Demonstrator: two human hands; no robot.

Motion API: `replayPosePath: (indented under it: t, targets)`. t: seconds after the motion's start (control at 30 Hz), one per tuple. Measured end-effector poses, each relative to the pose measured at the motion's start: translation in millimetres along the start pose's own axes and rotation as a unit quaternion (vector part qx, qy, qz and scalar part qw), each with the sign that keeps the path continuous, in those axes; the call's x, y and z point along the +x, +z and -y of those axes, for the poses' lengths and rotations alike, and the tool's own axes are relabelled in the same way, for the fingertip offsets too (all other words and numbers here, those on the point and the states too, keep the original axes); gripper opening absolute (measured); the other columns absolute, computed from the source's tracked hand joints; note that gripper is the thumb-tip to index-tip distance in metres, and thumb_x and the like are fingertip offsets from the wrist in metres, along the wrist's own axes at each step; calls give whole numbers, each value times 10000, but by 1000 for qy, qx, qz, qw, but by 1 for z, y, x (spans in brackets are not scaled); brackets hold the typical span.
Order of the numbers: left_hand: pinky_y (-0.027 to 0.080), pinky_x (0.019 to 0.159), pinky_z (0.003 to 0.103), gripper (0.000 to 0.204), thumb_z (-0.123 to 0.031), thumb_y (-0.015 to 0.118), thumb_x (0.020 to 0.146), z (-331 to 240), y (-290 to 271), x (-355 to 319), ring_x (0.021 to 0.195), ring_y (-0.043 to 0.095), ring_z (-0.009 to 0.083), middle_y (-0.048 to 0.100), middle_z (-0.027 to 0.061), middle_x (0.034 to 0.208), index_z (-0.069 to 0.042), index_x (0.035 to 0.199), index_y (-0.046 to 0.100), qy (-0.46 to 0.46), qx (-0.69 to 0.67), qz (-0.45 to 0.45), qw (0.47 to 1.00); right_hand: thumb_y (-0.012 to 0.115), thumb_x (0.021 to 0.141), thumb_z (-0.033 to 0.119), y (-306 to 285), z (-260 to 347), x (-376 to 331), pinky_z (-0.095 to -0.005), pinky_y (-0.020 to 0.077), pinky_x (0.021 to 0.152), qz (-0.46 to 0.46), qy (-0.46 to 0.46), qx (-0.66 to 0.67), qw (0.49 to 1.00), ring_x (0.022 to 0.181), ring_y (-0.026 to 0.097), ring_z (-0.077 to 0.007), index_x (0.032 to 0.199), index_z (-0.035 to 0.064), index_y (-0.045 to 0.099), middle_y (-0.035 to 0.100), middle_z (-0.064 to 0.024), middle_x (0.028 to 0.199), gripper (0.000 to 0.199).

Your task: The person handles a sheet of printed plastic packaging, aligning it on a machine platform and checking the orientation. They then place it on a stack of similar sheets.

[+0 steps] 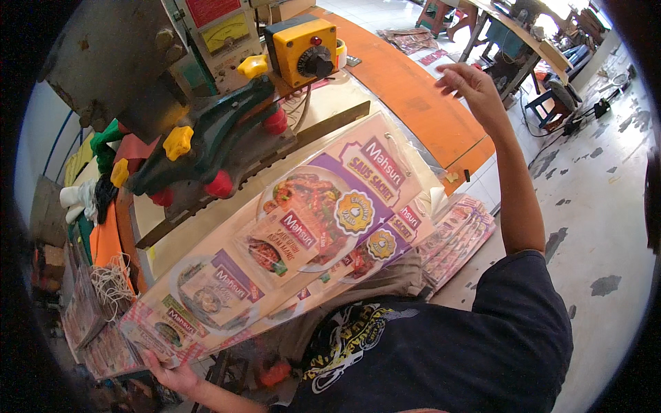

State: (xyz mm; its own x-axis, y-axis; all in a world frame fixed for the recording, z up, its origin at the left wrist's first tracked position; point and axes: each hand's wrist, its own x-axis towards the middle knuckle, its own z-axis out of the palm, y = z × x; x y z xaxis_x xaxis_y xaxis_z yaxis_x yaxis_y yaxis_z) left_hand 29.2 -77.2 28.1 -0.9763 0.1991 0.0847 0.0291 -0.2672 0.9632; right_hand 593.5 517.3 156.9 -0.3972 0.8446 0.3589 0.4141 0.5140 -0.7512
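A long printed plastic-covered sheet point(227, 255) with food pictures and a purple band slants across the middle, over the machine's pale bed. My left hand point(172, 375) grips its near left corner, thumb on top and the other fingers partly hidden. Beneath it shows part of a second, similar sheet point(375, 258). My right hand point(471, 89) is raised at the right, above and beyond the orange tabletop point(406, 76). Its fingers are loosely bent and apart, with nothing seen in them. Behind the sheet stands a press-like machine point(206, 138) with a dark green arm and yellow and red knobs.
A yellow control box point(301, 51) with a black dial sits atop the machine. Stacked printed sheets point(458, 234) lie to the right, and more point(120, 344) at the lower left. White string point(113, 286) hangs in a tangle at the left. A metal bar point(323, 131) crosses the bed.
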Motion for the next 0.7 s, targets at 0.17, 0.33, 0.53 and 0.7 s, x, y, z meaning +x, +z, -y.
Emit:
replayPosePath:
  t: [0.17, 0.33, 0.53, 0.7]
  targets:
    - [445, 1121, 496, 490, -223, 626, 1025, -3, 9, 0, 1335, 540, 272, 557, 119, 1464, -27, 1458, 510, -9, -29, 5, 1000, 587, 1072, 340, 29, 67, -29, -233, 493, 729, 293, 72, 114, 946, 885, 692, -104, 1264, -19, 679, 748, -45, 997, 417]
    - [436, 1129, 476, 477, -205, 610, 1031, -20, 37, -8, 1338, 539, 272, 564, 126, 1455, -14, 1456, 509, -90, -113, 0, 990, 657, 1037, 310, 48, 89, -47, -215, 458, 662, 345, 76, 88, 932, 785, 599, -42, 1089, 0, 673, 692, -1, 899, 315]
    - [388, 1160, 442, 519, -200, 560, 1062, -43, 67, -40, 1379, 508, 278, 534, 148, 1501, 6, 1524, 443, -30, 25, 24, 999, 696, 1012, 262, 37, 91, -58, -198, 438, 530, 380, 122, 120, 909, 622, 558, -13, 1018, 24, 634, 654, 35, 795, 246]
    - [391, 1131, 385, 460, -226, 550, 1082, -41, 75, -43, 1331, 543, 250, 583, 135, 1451, 15, 1473, 515, 87, 477, 151, 861, 695, 1004, 254, 48, 69, -82, -254, 546, 529, 359, 221, -3, 907, 670, 721, -116, 1000, 20, 648, 699, -31, 791, 238]
